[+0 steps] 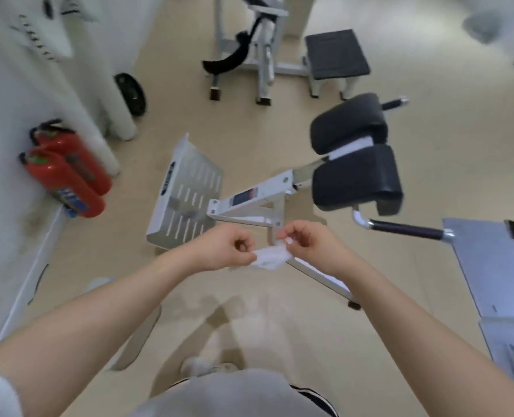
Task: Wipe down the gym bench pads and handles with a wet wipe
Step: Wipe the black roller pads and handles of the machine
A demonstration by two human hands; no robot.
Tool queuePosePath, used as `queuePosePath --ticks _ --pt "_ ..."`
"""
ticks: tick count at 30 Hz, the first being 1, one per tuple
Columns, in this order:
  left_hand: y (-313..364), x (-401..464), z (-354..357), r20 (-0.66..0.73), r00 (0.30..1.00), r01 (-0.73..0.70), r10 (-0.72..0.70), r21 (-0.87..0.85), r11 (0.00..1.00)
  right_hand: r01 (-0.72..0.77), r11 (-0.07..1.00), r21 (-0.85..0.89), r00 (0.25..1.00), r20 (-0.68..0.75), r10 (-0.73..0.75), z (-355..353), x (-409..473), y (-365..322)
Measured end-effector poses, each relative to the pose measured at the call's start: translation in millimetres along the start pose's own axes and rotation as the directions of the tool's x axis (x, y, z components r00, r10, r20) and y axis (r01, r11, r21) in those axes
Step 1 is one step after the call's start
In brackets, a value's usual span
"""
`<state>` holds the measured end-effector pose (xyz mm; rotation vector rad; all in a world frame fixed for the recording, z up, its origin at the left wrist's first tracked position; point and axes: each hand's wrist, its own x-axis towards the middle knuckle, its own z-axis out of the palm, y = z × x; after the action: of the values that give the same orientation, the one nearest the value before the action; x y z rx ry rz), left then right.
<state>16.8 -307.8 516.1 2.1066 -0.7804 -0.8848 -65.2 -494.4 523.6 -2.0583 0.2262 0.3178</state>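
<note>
A crumpled white wet wipe [269, 258] is stretched between my two hands in front of my body. My left hand [231, 251] pinches its left end and my right hand [305, 243] pinches its right end. Beyond the hands stands a white-framed gym bench with two black pads: the nearer pad [356, 177] and the farther pad [347, 121]. A black-gripped handle [403, 230] sticks out to the right below the nearer pad, and a shorter handle [395, 103] shows behind the farther pad. The bench's slotted metal footplate [186, 191] lies just past my left hand.
Two red fire extinguishers [69, 173] lie by the white wall at left. Another white machine with a black step pad [335, 54] stands at the back. A black weight plate [131, 93] leans on a column. A grey board with papers [496, 272] sits at right.
</note>
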Motion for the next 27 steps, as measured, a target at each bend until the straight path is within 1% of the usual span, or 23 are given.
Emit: queuePosePath --ticks 1,3,5,6,8,10,12,14,16,17,18,19,20,21,22,24,25,27 --pt "11.2 4.4 13.5 0.05 0.999 0.0 0.003 -0.061 0.998 -0.015 1.0 -0.005 1.0 0.001 0.015 -12.5 -17.3 11.3" --pt "33.5 10.2 43.8 0.186 0.982 0.002 0.038 -0.209 0.978 -0.066 0.993 0.099 0.998 0.009 0.066 -37.7 -55.1 36.6" --pt "56.8 15.8 81.3 0.261 0.963 0.007 0.065 -0.264 0.965 -0.116 0.974 0.196 0.99 -0.054 0.129 -62.7 -93.7 67.6" --pt "68.9 19.3 102.5 0.264 0.962 0.007 0.066 -0.264 0.964 -0.131 0.966 0.222 0.982 -0.102 0.156 -74.3 -112.4 83.7" --pt "95.2 25.9 149.3 0.228 0.972 0.001 0.059 -0.255 0.967 -0.158 0.948 0.275 0.958 -0.189 0.214 -95.0 -149.4 113.3" --pt "125.8 30.9 198.4 0.169 0.985 0.024 0.03 -0.307 0.951 -0.169 0.918 0.36 0.928 -0.257 0.271 -114.0 -183.8 138.6" --pt "155.5 34.8 244.1 0.166 0.986 0.091 -0.018 -0.446 0.891 -0.172 0.882 0.438 0.883 -0.328 0.335 -131.3 -216.1 162.1" --pt "181.8 40.2 283.2 0.233 0.97 0.194 -0.069 -0.567 0.8 -0.149 0.886 0.438 0.806 -0.466 0.366 -147.0 -243.0 182.7" --pt "204.2 48.4 313.8 0.306 0.942 0.317 -0.14 -0.67 0.672 -0.12 0.929 0.35 0.72 -0.614 0.324 -160.4 -263.8 193.6" --pt "213.3 53.4 326.1 0.325 0.93 0.361 -0.171 -0.722 0.59 -0.107 0.956 0.273 0.717 -0.645 0.264 -165.2 -271.8 196.2" --pt "220.9 60.0 336.7 0.334 0.922 0.385 -0.193 -0.769 0.509 -0.1 0.979 0.176 0.748 -0.635 0.191 -168.2 -278.3 198.8" --pt "228.2 67.5 345.8 0.339 0.918 0.396 -0.206 -0.804 0.444 -0.104 0.993 0.059 0.798 -0.591 0.119 -169.3 -282.8 203.9" --pt "235.1 74.5 353.3 0.344 0.915 0.402 -0.21 -0.824 0.4 -0.11 0.992 -0.062 0.843 -0.534 0.06 -169.4 -286.3 210.7" --pt "241.0 83.0 359.7 0.348 0.913 0.405 -0.211 -0.833 0.377 -0.115 0.979 -0.167 0.869 -0.495 0.018 -170.6 -287.5 219.9" --pt "246.3 92.5 365.0 0.351 0.911 0.408 -0.214 -0.836 0.367 -0.11 0.965 -0.239 0.873 -0.487 -0.021 -174.4 -287.1 228.6" --pt "254.4 114.9 370.7 0.348 0.911 0.409 -0.223 -0.832 0.375 -0.072 0.947 -0.313 0.868 -0.488 -0.095 -187.0 -280.9 243.6" --pt "257.6 128.5 371.2 0.334 0.917 0.396 -0.217 -0.821 0.411 -0.044 0.939 -0.341 0.885 -0.45 -0.122 -195.7 -275.0 248.9" --pt "264.2 160.2 370.0 0.281 0.939 0.345 -0.199 -0.778 0.526 -0.004 0.925 -0.379 0.925 -0.352 -0.14 -217.0 -260.1 258.3"
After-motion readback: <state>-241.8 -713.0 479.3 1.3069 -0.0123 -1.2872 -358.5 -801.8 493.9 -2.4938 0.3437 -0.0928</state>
